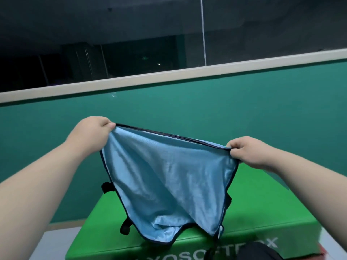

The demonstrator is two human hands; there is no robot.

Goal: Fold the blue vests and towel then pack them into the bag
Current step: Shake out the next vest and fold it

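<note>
My left hand (94, 128), at ten o'clock, pinches one top corner of the blue vest (169, 177), fingers curled tight on its dark hem. My right hand (247, 152), at three o'clock, pinches the other corner. The vest hangs over the green box (253, 226), its long edge stretched between my hands and its bottom pointing to six.

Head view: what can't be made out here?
Black straps: mostly hidden behind the blue vest; what they belong to is unclear.
White lettering on the green box: middle covered by the vest's hem, bottom cut by the frame edge.
Dark object: cut off at the bottom edge; cannot tell if it is the bag.
Towel, other vests: not in view.
</note>
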